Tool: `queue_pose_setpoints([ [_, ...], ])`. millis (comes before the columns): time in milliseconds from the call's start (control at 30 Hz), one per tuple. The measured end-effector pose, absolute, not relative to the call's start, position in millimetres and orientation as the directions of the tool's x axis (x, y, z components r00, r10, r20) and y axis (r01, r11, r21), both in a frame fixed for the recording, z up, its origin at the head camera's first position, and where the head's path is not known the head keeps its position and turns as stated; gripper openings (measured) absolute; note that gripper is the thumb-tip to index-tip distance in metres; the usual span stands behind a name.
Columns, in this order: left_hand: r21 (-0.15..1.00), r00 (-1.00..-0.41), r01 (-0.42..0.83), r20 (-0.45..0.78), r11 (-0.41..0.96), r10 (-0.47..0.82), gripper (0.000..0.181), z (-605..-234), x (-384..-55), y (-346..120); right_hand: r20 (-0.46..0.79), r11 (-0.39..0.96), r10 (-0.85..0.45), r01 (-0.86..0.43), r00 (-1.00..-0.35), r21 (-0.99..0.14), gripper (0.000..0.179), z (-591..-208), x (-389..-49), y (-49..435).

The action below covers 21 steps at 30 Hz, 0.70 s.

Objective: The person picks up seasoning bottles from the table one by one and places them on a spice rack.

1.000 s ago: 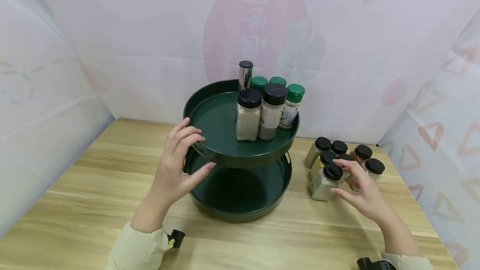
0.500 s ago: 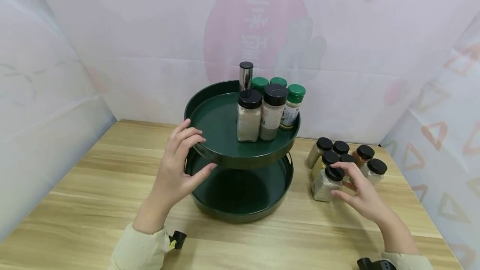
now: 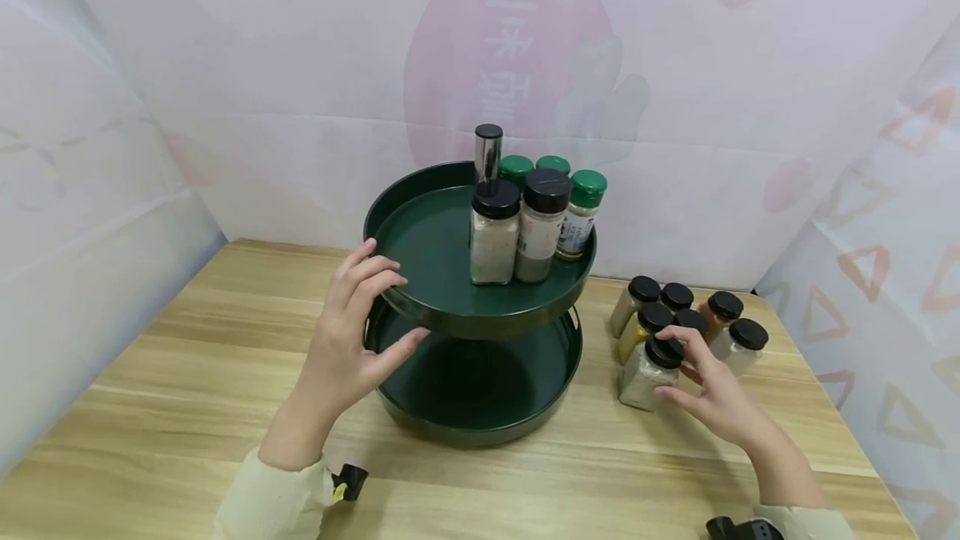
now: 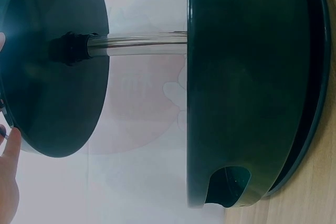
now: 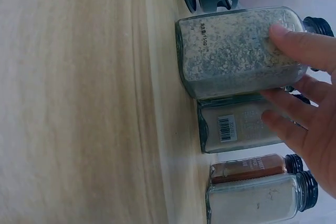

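The jar (image 3: pixel 640 380) is on the right side of the table (image 3: pixel 570 482), its long axis near vertical, foremost of a cluster of other jars (image 3: pixel 633 307). The right hand (image 3: pixel 716 394) is the nearer one, reaching in from the jar's right and pinching it, thumb against the glass face and fingers behind. The upper tray (image 3: pixel 427 240) and the lower tray (image 3: pixel 480 419) lie to the jar's left. The left hand (image 3: pixel 345 344), well apart from it, holds the upper tray's rim, fingers over the edge, thumb below. The right wrist view shows the jar's speckled filling and a barcode (image 5: pixel 227 128) on a neighbour; the left shows a clear post (image 4: pixel 136 44) under the upper tray, hidden from the head view. Whether the jar's base touches the table is unclear.
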State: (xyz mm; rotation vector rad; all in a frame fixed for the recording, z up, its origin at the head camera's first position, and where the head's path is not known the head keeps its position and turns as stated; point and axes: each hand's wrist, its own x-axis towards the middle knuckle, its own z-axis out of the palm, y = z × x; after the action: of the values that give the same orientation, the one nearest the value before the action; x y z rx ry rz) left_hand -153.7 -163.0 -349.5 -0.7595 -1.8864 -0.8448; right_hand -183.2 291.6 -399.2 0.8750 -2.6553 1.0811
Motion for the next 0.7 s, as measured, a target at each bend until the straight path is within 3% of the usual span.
queue_pose_setpoints([
  [367, 0.239, -0.395, 0.78, 0.905, 0.578, 0.159, 0.053, -350.5, -152.2, -163.8, 0.341, 0.447, -0.443, -0.534, -0.829, -0.717, 0.07, -407.5, -184.5, 292.0],
  [700, 0.238, -0.396, 0.779, 0.904, 0.58, 0.163, 0.053, -348.9, -153.6, -163.5, 0.352, 0.47, -0.396, -0.516, -0.848, -0.716, 0.07, -408.1, -182.9, 289.1],
])
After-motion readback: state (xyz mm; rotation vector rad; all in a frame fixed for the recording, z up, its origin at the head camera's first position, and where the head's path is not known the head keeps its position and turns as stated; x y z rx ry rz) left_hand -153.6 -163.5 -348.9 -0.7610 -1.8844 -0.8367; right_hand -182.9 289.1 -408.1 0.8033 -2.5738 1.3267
